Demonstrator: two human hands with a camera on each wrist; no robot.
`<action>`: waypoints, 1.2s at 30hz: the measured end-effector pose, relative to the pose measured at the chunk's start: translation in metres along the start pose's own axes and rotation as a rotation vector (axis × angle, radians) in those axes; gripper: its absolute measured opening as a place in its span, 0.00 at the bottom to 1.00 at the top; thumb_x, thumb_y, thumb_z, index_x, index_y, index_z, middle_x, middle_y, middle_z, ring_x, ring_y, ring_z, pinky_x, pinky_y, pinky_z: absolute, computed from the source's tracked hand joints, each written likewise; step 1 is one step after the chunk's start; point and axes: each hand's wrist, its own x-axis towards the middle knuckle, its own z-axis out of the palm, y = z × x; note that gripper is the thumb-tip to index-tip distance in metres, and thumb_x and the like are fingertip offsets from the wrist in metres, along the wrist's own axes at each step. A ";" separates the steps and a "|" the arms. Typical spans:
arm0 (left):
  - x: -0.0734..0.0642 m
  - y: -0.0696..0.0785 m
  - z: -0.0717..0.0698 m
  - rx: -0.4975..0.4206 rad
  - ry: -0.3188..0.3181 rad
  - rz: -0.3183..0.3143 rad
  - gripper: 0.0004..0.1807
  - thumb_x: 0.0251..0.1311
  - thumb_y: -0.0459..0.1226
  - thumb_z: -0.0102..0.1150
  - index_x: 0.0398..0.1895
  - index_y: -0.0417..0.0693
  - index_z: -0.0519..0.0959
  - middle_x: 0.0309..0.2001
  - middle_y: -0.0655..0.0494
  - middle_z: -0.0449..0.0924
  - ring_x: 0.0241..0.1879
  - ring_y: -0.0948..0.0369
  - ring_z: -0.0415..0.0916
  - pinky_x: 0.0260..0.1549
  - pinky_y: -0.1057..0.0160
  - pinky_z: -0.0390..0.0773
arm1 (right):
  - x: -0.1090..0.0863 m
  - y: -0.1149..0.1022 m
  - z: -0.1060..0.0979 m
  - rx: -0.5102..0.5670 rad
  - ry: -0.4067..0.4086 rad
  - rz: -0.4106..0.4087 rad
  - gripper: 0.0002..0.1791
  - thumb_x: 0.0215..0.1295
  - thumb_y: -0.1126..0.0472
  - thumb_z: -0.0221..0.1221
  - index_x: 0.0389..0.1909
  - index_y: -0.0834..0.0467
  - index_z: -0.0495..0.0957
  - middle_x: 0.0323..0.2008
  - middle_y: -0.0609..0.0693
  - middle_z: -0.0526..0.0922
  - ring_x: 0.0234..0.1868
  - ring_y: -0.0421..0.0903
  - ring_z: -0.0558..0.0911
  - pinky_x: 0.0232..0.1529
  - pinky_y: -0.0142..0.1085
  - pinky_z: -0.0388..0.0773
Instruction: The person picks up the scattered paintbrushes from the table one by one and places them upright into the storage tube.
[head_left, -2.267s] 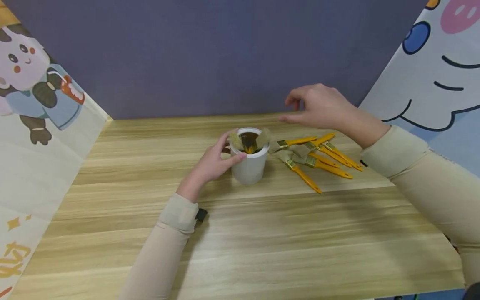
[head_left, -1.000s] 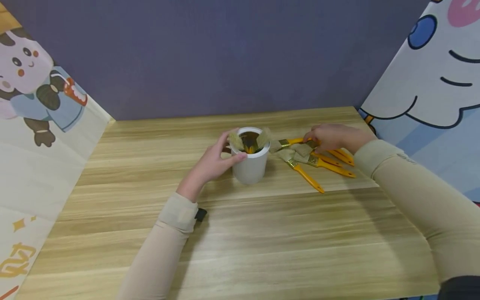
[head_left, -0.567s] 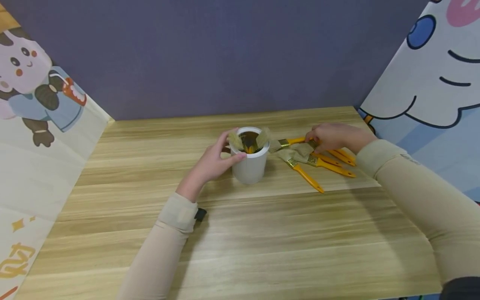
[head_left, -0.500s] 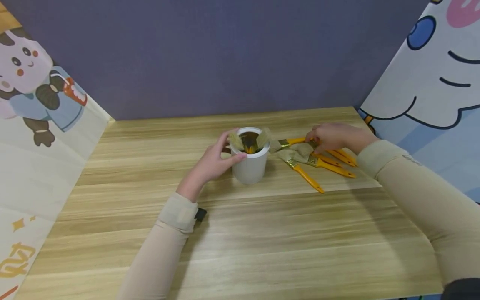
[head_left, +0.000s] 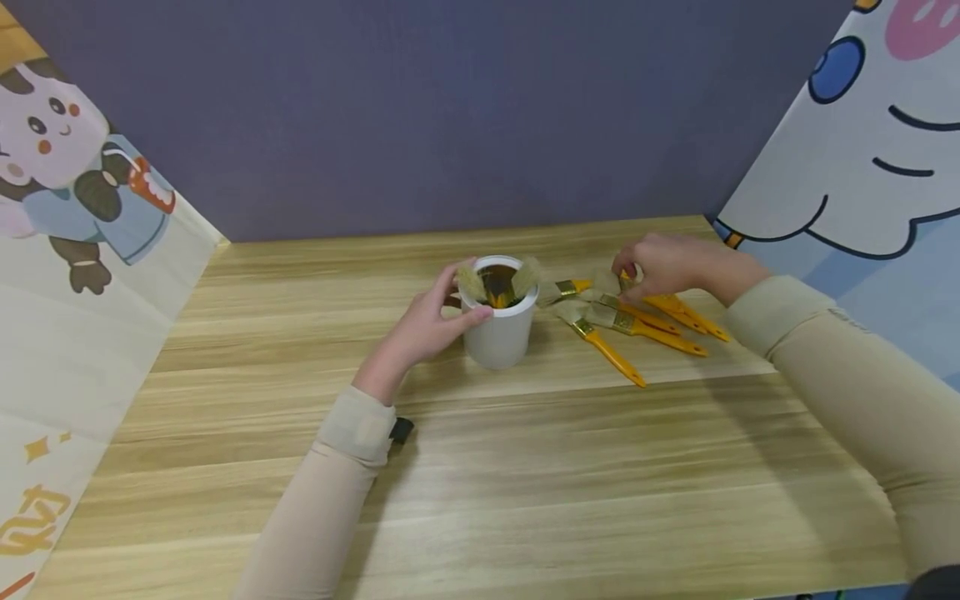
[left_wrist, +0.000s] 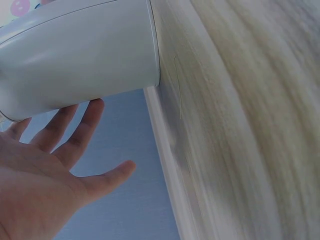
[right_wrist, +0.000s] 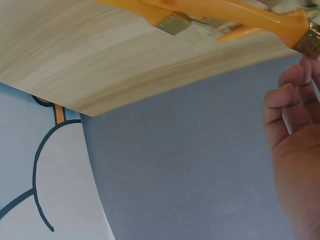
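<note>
My left hand (head_left: 423, 329) holds a white cup (head_left: 498, 340) by its rim, thumb at the front and fingers at the left and back. The left wrist view shows several fingertips against the cup's side (left_wrist: 85, 60). Paintbrushes (head_left: 527, 277) stand in the cup, pale bristles up, leaning over the rim. To the right, my right hand (head_left: 671, 262) pinches a paintbrush near its metal ferrule; its orange handle (right_wrist: 270, 20) shows in the right wrist view. Beneath and beside that hand lie several more paintbrushes (head_left: 615, 358) with orange handles, overlapping.
A wood-grain table (head_left: 480, 483) carries everything. Behind it rises a dark purple-grey panel (head_left: 450, 117). Printed cartoon panels stand at the left (head_left: 90, 333) and right (head_left: 825, 192).
My right hand came down from above onto the pile, took hold of a paintbrush and has just raised it slightly, shifting its bristles. The left hand and cup stay in place.
</note>
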 end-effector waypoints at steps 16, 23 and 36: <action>0.001 -0.001 0.002 -0.002 0.000 -0.004 0.44 0.71 0.57 0.66 0.85 0.74 0.54 0.77 0.46 0.71 0.70 0.45 0.74 0.69 0.37 0.76 | -0.022 -0.032 -0.032 -0.003 0.150 -0.023 0.13 0.66 0.51 0.73 0.43 0.52 0.83 0.36 0.48 0.83 0.23 0.42 0.73 0.28 0.37 0.72; 0.000 -0.001 0.001 -0.003 -0.002 -0.009 0.44 0.71 0.57 0.65 0.85 0.74 0.54 0.78 0.45 0.69 0.71 0.44 0.73 0.69 0.36 0.75 | -0.034 -0.044 -0.049 -0.008 0.243 -0.038 0.14 0.66 0.48 0.73 0.37 0.50 0.80 0.33 0.46 0.81 0.29 0.42 0.75 0.30 0.36 0.72; 0.002 -0.003 0.001 -0.013 -0.005 -0.004 0.43 0.72 0.56 0.65 0.84 0.74 0.54 0.77 0.44 0.70 0.70 0.43 0.74 0.68 0.35 0.75 | -0.044 -0.065 -0.065 -0.028 0.289 -0.078 0.17 0.65 0.42 0.73 0.37 0.49 0.79 0.30 0.44 0.78 0.27 0.41 0.73 0.28 0.34 0.70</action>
